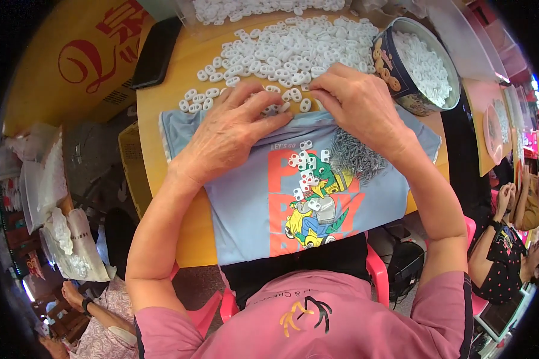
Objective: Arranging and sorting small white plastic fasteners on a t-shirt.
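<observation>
At the table's edge my left hand [236,122] curls over small white two-hole plastic pieces [284,107]. Some of them show between its thumb and forefinger. Across from it, my right hand [362,105] has bent fingers drawn toward the thumb; whatever they may hold is hidden. Both hands rest near the upper edge of a light blue printed T-shirt [239,209], spread over the table edge and my lap. A heap of small grey metal springs [356,155] lies on the cloth under my right wrist. Left of it, several white pieces [305,173] with holes are scattered over the print.
A large pile of white two-hole pieces [299,51] covers the far tabletop. More fill a round tin [425,66] at the right and a clear box [251,9] behind. A black phone [157,52] lies at the far left corner. Other people sit at both sides.
</observation>
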Demonstrator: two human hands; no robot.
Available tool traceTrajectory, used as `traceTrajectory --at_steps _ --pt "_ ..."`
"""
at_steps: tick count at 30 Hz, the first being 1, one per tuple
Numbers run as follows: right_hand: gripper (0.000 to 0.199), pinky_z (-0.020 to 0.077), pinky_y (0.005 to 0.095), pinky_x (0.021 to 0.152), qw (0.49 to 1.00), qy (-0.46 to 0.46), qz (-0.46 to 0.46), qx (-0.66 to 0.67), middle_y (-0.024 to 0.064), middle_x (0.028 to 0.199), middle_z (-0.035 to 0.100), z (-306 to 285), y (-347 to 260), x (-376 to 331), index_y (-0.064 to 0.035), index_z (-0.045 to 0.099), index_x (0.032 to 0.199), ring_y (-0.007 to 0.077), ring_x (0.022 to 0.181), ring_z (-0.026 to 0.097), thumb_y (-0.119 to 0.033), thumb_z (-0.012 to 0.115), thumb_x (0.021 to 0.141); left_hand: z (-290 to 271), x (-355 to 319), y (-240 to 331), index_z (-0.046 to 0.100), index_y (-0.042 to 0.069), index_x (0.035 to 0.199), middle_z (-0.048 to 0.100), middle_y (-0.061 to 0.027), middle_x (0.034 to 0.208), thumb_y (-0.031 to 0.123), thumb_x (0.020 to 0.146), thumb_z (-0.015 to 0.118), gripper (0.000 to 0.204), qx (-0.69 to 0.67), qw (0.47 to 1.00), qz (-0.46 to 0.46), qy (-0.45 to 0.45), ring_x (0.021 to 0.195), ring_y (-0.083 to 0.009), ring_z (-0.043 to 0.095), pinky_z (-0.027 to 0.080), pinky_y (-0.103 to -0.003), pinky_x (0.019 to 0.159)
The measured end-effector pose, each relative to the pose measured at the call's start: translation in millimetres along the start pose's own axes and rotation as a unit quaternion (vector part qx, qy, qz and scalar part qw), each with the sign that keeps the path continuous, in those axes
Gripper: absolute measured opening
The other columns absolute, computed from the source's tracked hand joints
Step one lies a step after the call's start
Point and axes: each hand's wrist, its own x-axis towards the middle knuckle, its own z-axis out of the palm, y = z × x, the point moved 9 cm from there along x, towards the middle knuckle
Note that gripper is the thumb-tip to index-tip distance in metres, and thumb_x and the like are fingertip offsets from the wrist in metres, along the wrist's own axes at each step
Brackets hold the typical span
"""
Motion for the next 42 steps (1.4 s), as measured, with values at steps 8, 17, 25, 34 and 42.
traceTrajectory --at_steps 8,17,25,34,42 --pt "0.012 0.0529 0.0444 0.07 0.996 -0.049 0.029 -0.07 0.0097 0.09 0.067 13 4 9 -0.008 0.074 0.093 0.0345 0.081 0.068 -0.019 0.073 0.088 -2 -3 -3 0.073 0.011 0.116 0.062 -0.0056 0.122 0.003 0.076 0.064 0.042 -0.024 0.999 0.0 0.034 0.117 -0.0299 0.055 0.047 -0.044 0.101" --pt "0.015 0.0531 0.0447 0.073 0.994 -0.082 0.021 -0.073 0.0105 0.092 0.067 18 3 21 -0.0073 0.074 0.094 0.0351 0.083 0.068 -0.02 0.074 0.087 -8 -1 2 0.073 0.007 0.108 0.065 -0.0056 0.114 0.006 0.074 0.066 0.035 -0.028 0.997 0.043 0.065 0.108 -0.0281 0.059 0.052 -0.04 0.093" --pt "0.015 0.0537 0.0436 0.072 0.995 -0.065 -0.001 -0.07 0.0091 0.093 0.067 18 2 22 -0.0074 0.073 0.092 0.0332 0.081 0.068 -0.021 0.073 0.087 -9 -2 1 0.072 0.008 0.106 0.064 -0.0066 0.109 0.006 0.074 0.066 0.033 -0.051 0.995 0.037 0.077 0.104 -0.0287 0.059 0.052 -0.04 0.09" --pt "0.012 0.0536 0.0409 0.064 0.989 0.004 -0.074 -0.128 0.0078 0.087 0.063 23 -8 21 -0.0086 0.073 0.09 0.0313 0.074 0.067 -0.021 0.072 0.089 -9 -3 -1 0.073 0.009 0.104 0.064 -0.0071 0.108 0.005 0.075 0.065 0.03 -0.052 0.995 0.023 0.084 0.101 -0.0286 0.06 0.051 -0.04 0.089" --pt "0.016 0.0539 0.0411 0.066 0.996 -0.018 -0.062 -0.06 0.0081 0.091 0.066 19 -7 23 -0.0094 0.075 0.096 0.0317 0.077 0.068 -0.024 0.073 0.089 -8 -6 -4 0.074 0.009 0.104 0.065 -0.0072 0.109 0.004 0.074 0.066 0.031 -0.062 0.994 0.013 0.085 0.101 -0.0289 0.061 0.051 -0.04 0.089"
